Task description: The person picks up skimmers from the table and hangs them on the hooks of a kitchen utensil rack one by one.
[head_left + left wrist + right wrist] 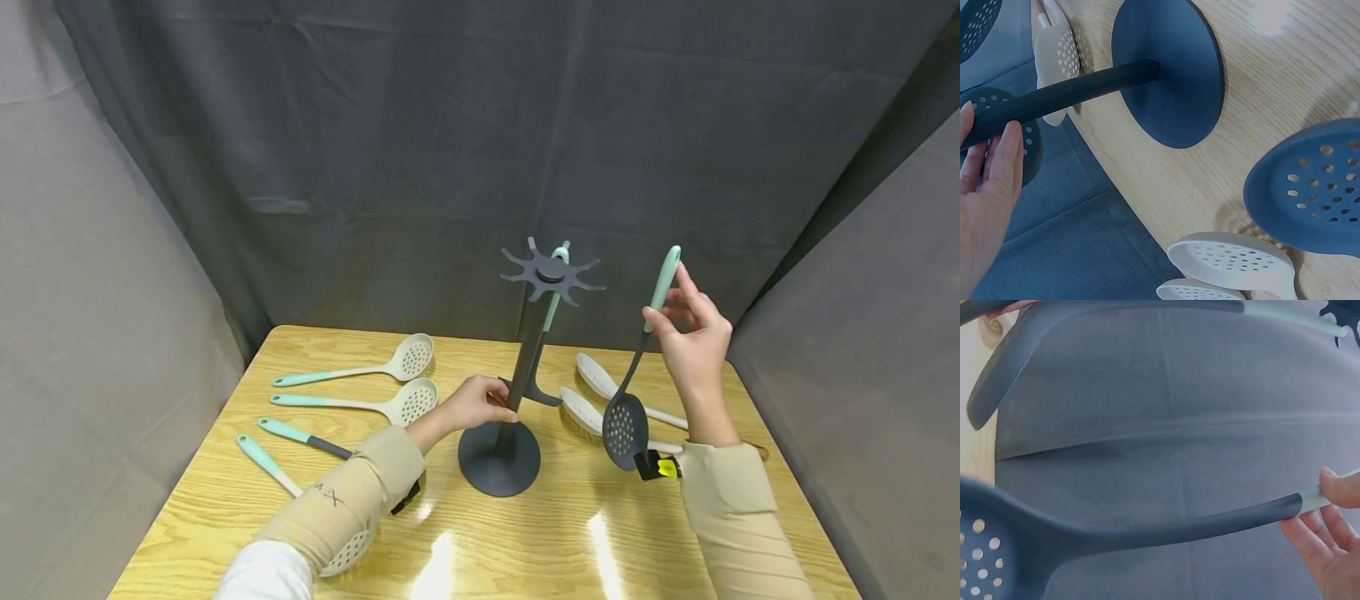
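Observation:
My left hand (476, 406) holds the pole of a dark utensil stand (525, 358) above its round base. Several hooks fan out at the stand's top, and a dark skimmer with a mint handle (553, 312) hangs from one at the back. In the left wrist view, the holes of the hanging skimmer's head (1032, 150) show behind the pole. To the right of the stand, my right hand (693, 342) pinches the mint handle of another dark skimmer (625, 429), its perforated head hanging downward, apart from the stand.
Two pale skimmers (415, 357) lie at the table's left. Nearer, a dark skimmer (1316, 181) and another pale skimmer (348, 557) are partly hidden by my left arm. Two pale utensils (595, 372) lie behind the held skimmer. Dark curtain (412, 167) hangs behind the table.

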`<action>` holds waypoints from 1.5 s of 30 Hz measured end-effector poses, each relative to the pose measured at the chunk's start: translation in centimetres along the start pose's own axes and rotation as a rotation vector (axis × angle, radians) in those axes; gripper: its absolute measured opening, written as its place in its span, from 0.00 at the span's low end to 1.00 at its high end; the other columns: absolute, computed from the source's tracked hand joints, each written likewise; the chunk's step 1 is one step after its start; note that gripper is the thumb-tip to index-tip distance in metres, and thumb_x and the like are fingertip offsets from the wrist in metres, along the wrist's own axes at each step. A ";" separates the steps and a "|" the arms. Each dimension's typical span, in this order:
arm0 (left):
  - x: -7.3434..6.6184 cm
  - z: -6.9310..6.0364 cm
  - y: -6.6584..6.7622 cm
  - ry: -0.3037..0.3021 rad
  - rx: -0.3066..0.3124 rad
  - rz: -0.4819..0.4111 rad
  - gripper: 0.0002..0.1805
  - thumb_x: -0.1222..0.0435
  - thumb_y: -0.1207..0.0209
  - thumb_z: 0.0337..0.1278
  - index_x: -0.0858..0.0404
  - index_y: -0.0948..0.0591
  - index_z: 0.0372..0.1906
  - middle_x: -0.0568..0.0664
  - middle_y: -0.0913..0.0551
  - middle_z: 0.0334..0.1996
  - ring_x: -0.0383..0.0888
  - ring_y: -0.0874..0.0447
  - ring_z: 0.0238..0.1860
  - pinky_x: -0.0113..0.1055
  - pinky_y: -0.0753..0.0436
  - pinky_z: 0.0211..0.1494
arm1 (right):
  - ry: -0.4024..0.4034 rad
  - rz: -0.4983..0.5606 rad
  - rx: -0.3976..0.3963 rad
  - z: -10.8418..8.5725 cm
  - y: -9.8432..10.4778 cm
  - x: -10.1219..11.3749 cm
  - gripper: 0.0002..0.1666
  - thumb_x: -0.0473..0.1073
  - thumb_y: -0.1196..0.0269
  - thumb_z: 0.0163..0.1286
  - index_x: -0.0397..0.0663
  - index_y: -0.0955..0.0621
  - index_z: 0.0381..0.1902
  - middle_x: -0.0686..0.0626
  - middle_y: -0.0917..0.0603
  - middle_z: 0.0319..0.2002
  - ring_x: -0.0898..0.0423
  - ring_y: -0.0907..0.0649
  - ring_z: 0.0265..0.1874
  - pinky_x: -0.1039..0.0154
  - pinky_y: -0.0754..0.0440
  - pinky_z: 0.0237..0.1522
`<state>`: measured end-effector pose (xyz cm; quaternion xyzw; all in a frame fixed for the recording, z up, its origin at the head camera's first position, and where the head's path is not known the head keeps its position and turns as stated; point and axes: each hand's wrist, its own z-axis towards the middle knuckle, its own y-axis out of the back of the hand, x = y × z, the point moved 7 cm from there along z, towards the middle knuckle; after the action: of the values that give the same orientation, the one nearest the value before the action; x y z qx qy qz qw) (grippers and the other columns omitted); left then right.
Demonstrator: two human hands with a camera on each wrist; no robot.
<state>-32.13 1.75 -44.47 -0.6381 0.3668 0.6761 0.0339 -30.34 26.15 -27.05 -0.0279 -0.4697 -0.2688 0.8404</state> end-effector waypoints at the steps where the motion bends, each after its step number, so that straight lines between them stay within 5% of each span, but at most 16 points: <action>1: 0.0 0.0 0.0 -0.001 0.000 0.000 0.08 0.67 0.34 0.46 0.66 0.19 0.32 0.50 0.19 0.29 0.38 0.23 0.28 0.28 0.24 0.31 | 0.011 -0.006 0.006 0.1 -0.1 -0.1 0.37 0.22 0.36 0.51 0.50 0.28 0.59 0.62 0.25 0.34 0.70 0.21 0.29 0.80 0.25 0.31; 6: -0.2 -0.1 0.0 -0.013 0.001 0.001 0.07 0.68 0.34 0.46 0.67 0.19 0.32 0.51 0.19 0.29 0.39 0.22 0.29 0.28 0.24 0.31 | 0.045 -0.010 0.065 0.3 -0.7 0.4 0.38 0.24 0.35 0.52 0.55 0.27 0.60 0.62 0.25 0.36 0.69 0.21 0.31 0.79 0.25 0.33; 25: 0.0 0.0 0.0 -0.015 0.004 0.001 0.08 0.67 0.33 0.45 0.66 0.19 0.32 0.50 0.19 0.29 0.38 0.22 0.28 0.28 0.23 0.31 | 0.159 0.033 0.296 -0.1 -4.0 4.9 0.36 0.20 0.38 0.52 0.45 0.28 0.60 0.62 0.24 0.40 0.65 0.23 0.35 0.79 0.24 0.30; 45: 0.1 0.1 -0.1 -0.019 0.006 0.015 0.08 0.66 0.33 0.45 0.65 0.18 0.32 0.50 0.19 0.29 0.38 0.21 0.28 0.28 0.23 0.32 | 0.184 0.035 0.382 -0.6 -4.9 5.2 0.35 0.18 0.40 0.53 0.44 0.27 0.59 0.60 0.25 0.41 0.62 0.25 0.35 0.79 0.24 0.32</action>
<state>-32.18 1.81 -44.55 -0.6290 0.3733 0.6810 0.0344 -30.01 19.57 -24.20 0.1486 -0.4330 -0.1617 0.8742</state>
